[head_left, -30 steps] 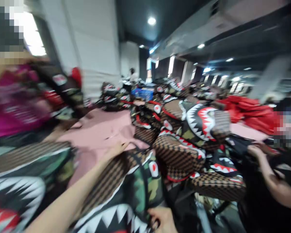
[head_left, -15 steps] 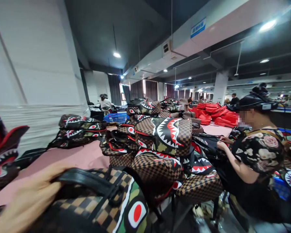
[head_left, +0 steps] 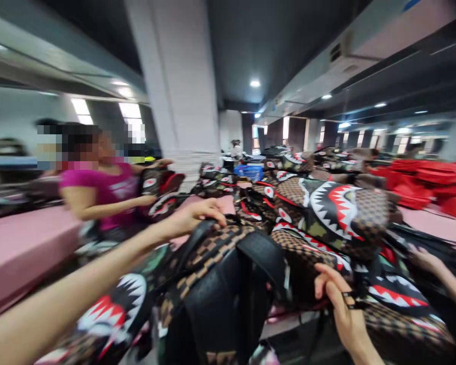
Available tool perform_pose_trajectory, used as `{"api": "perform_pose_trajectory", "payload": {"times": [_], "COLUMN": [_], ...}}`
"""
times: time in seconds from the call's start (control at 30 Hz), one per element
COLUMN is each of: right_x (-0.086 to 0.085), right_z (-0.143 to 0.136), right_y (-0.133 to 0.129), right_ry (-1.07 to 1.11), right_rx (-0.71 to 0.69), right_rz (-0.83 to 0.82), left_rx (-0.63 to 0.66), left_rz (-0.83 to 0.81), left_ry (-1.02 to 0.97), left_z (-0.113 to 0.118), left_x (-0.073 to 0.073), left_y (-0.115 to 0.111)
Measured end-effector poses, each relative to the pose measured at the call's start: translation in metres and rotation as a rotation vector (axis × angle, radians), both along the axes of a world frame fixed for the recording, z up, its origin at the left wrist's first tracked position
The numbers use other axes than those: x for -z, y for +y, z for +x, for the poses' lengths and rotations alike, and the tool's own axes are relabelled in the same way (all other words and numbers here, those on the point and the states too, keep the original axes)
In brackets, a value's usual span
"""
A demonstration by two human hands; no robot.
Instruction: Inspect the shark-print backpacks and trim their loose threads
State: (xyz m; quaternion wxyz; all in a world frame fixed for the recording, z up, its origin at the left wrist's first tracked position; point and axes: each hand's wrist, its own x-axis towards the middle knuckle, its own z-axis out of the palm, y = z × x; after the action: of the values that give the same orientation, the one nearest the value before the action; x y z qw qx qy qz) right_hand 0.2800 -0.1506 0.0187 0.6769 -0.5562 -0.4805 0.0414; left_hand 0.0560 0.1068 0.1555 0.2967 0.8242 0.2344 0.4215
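Note:
My left hand (head_left: 203,214) is closed on the top handle of a backpack (head_left: 213,253) in brown-and-black check. Its back panel and black shoulder straps face me, and the hand's grip is partly blurred. A shark-mouth print (head_left: 114,309) shows low on the left, smeared by motion. To the right of the backpack, my right hand (head_left: 340,299) is raised with its fingers apart and slightly bent, holding nothing. Just behind that hand lies a stack of checked backpacks (head_left: 334,208) with shark-teeth and camouflage prints.
At left a person in a magenta top (head_left: 110,192) handles a similar bag beside a pink-topped table (head_left: 30,243). Another person's hand (head_left: 427,258) reaches in at right. Behind stand a blue crate (head_left: 249,172), a pile of red bags (head_left: 425,182) and a white pillar (head_left: 178,91).
The view has swung left, bringing in the person in magenta. The held backpack has turned so its straps face me. My right hand has come into view.

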Motion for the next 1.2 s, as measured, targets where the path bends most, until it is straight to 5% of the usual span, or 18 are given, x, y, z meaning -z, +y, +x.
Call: {"api": "perform_pose_trajectory", "payload": {"times": [0.13,0.23,0.33,0.43,0.53,0.6,0.7,0.8,0.9,1.03,1.2], "right_x": [-0.042,-0.066,-0.073,-0.069,-0.066,-0.065,-0.064,-0.059,-0.054,-0.059,-0.093], "right_z": [-0.011,-0.045,-0.076,-0.090,-0.090,-0.087,-0.085,-0.081,-0.073,-0.060,-0.068], "right_y": [0.057,0.090,0.106,0.112,0.115,0.118,0.121,0.123,0.126,0.124,0.112], "right_ry": [-0.133,-0.424,-0.648,-0.733,-0.770,-0.785,-0.813,-0.819,-0.794,-0.734,-0.746], "right_rx": [-0.069,-0.194,-0.196,-0.107,-0.063,-0.049,-0.038,-0.036,-0.026,0.080,0.094], "right_rz": [0.016,0.056,0.055,0.062,0.075,0.081,0.085,0.122,0.188,0.219,0.093], "left_rx": [0.371,0.425,0.413,0.250,-0.098,-0.246,-0.297,-0.346,-0.251,-0.095,-0.223], "left_rz": [-0.071,-0.115,-0.142,-0.191,-0.141,-0.108,-0.081,-0.091,-0.262,-0.499,-0.366], "left_ry": [0.128,0.062,0.042,0.040,-0.028,-0.028,0.011,-0.036,-0.196,-0.458,-0.282], "left_z": [-0.042,-0.045,-0.045,-0.065,-0.103,-0.128,-0.143,-0.131,-0.107,-0.072,-0.042], "left_x": [-0.004,0.000,0.003,0.004,0.013,0.028,0.055,0.072,0.069,0.039,0.000], "left_y": [0.006,0.002,-0.001,-0.002,-0.013,-0.031,-0.060,-0.074,-0.067,-0.049,-0.034]}}
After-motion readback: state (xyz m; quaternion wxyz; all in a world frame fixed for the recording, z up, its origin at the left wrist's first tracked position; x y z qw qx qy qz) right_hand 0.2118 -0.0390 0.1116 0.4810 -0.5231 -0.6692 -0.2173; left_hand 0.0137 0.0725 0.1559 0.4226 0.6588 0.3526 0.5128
